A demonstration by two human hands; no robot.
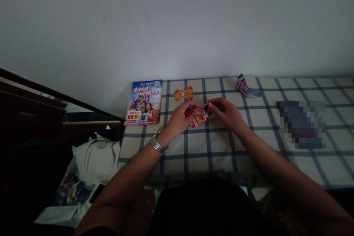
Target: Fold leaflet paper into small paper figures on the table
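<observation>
Red paper [200,119]: left fingers [190,104] pinching side, right fingers [218,101] pinching end.

Your checked cloth [221,160] looks matt and woven. Over it, your watch [158,143] is shiny metal and your red printed piece [201,119] looks papery. At the cloth's left end, the leaflet [144,101] looks like smooth paper.

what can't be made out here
Head view: parts of the red printed item, covered by the left hand and right hand.
Head view: details of the dark item, masked by pixelation.
Head view: bottom line on the flyer, too small.
Head view: wording on crumpled paper, broken by folds.
</observation>
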